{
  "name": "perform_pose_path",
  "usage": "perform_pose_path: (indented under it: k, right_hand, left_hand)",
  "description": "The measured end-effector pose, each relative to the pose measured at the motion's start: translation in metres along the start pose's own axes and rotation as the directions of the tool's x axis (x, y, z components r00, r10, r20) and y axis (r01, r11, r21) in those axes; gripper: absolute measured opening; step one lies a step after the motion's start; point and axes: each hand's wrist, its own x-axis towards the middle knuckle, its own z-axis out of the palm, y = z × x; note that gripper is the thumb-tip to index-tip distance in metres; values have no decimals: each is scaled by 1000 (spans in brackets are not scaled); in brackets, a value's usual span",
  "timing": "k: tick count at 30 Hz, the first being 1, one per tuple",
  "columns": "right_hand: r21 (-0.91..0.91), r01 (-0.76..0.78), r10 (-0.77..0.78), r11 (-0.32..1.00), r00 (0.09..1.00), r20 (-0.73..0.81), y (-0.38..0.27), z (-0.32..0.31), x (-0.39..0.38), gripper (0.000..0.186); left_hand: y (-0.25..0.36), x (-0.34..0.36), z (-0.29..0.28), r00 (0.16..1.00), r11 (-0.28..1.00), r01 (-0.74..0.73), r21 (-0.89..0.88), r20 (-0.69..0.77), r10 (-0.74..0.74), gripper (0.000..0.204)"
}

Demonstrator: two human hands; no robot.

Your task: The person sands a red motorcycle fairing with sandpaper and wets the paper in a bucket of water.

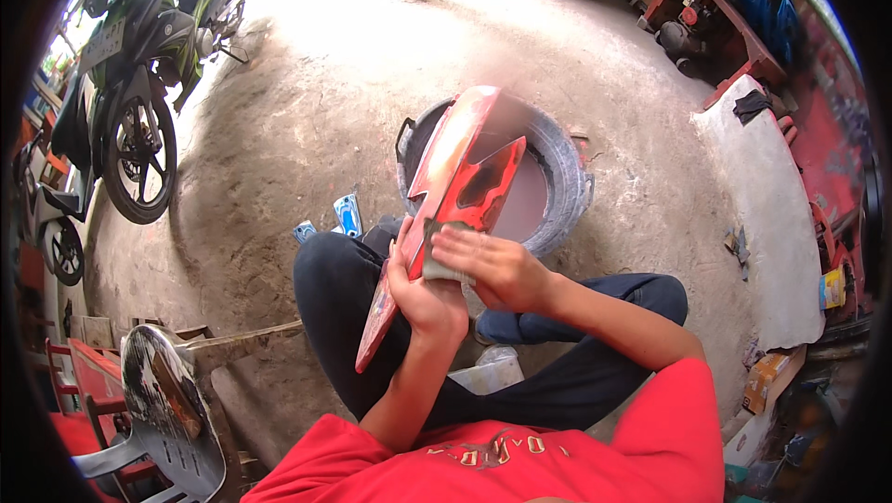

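A long red plastic panel, scuffed and patched with dark areas, is held at a slant above my crossed legs, its upper part over a wide grey tub of murky pinkish liquid. My left hand grips the panel's lower part from the left and below. My right hand lies on the panel with fingers together over a greyish pad or sheet, pressing it to the surface; its fingertips are slightly blurred. Two small blue-and-white packets or containers lie on the floor left of the tub.
Parked motorbikes stand at left. A worn grey plastic chair is at lower left. A cluttered wooden bench is at upper right, above a pale slab along the right side. A cardboard box sits at lower right.
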Motion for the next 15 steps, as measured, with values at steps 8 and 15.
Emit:
perform_pose_path:
  k: [8, 15]
  right_hand:
    - [-27, -154, 152, 988, 985, -86, 22, 2, 0, 42]
    - [93, -479, 488, 873, 861, -142, 57, -10, 1, 36]
  left_hand:
    - [-1, 0, 2, 999, 1000, -21, -1, -33, 21, 56]
    - [-2, -3, 8, 998, 1000, 13, 20, -70, -12, 55]
